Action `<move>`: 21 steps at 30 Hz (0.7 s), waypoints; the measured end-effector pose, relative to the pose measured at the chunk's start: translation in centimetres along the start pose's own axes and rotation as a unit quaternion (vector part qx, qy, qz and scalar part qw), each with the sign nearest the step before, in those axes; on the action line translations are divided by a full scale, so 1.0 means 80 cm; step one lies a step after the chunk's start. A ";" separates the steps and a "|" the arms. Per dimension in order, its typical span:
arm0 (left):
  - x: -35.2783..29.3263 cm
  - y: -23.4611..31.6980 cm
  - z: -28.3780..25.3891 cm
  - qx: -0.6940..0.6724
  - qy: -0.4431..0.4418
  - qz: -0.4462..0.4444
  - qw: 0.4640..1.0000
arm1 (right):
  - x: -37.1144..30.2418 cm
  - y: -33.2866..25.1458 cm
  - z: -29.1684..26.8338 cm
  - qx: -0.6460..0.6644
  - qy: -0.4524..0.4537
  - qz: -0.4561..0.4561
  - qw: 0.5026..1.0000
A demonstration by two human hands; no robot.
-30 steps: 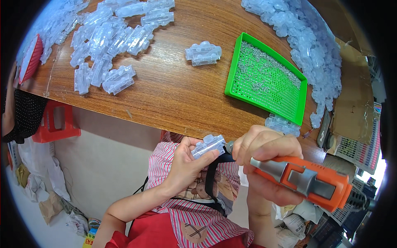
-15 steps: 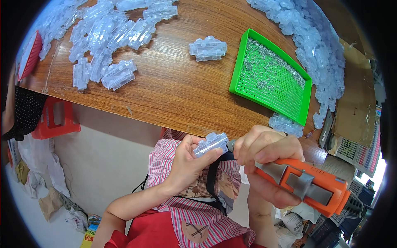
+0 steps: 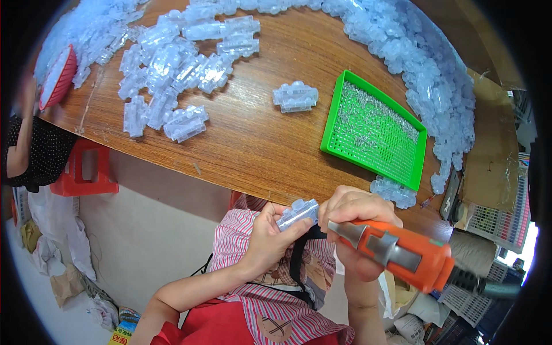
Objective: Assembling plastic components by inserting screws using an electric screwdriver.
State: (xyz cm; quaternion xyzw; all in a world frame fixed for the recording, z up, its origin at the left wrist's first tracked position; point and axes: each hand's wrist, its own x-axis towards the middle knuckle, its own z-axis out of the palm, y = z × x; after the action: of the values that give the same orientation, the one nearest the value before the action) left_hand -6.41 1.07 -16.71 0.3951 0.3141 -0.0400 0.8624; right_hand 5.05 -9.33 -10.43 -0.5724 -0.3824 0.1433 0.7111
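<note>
My left hand [image 3: 265, 241] holds a clear plastic casing [image 3: 298, 214] over my lap, just off the table's near edge, with the thumb along its front side. In my right hand [image 3: 361, 208] is an orange electric screwdriver [image 3: 405, 256] with a grey metal nose. Its tip end points left at the casing's right end, but my fingers hide whether they touch. A similar casing [image 3: 295, 98] lies alone on the table. Right of it stands a green perforated tray [image 3: 332, 118] with many small silver screws [image 3: 365, 112].
Clear casings [image 3: 167, 60] lie piled at the left, with a larger heap [image 3: 425, 86] along the far right. Several sit by the tray's near corner [image 3: 394, 191]. A red basket [image 3: 60, 80], another person's arm [image 3: 22, 135] and a red stool [image 3: 92, 169] are at the left.
The screwdriver has swung slightly down and left, and its dark cable now shows. The table's contents sit lower in the picture as the view shifts. Another person's arm shows more at the left.
</note>
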 end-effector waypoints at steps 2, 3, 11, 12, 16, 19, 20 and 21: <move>-0.001 0.000 -0.007 0.017 -0.011 0.004 1.000 | -0.001 -0.012 0.003 0.049 0.061 0.081 0.994; -0.002 0.004 -0.012 0.024 -0.022 -0.002 0.999 | 0.006 -0.015 0.003 0.084 0.075 0.037 0.993; 0.054 0.129 -0.001 0.620 0.060 0.353 0.698 | 0.032 -0.068 -0.052 -0.028 0.264 -0.020 0.964; 0.070 0.134 0.001 0.635 0.076 0.364 0.677 | 0.029 -0.065 -0.056 -0.050 0.275 -0.014 0.960; 0.106 0.146 0.007 0.670 0.084 0.380 0.631 | 0.015 -0.063 -0.071 -0.095 0.301 -0.004 0.949; 0.116 0.148 0.016 0.682 0.102 0.404 0.601 | 0.007 -0.069 -0.081 -0.100 0.317 -0.022 0.943; 0.117 0.146 0.023 0.677 0.101 0.413 0.601 | 0.003 -0.071 -0.084 -0.085 0.325 -0.021 0.942; 0.116 0.145 0.030 0.676 0.116 0.436 0.583 | 0.002 -0.072 -0.086 -0.072 0.334 -0.020 0.940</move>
State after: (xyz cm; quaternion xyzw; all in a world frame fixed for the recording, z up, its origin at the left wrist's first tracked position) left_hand 5.92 8.97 -13.19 0.9548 0.0837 0.1861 0.2163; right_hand 8.66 -15.79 -5.36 -0.6289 -0.1438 -0.0980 0.7577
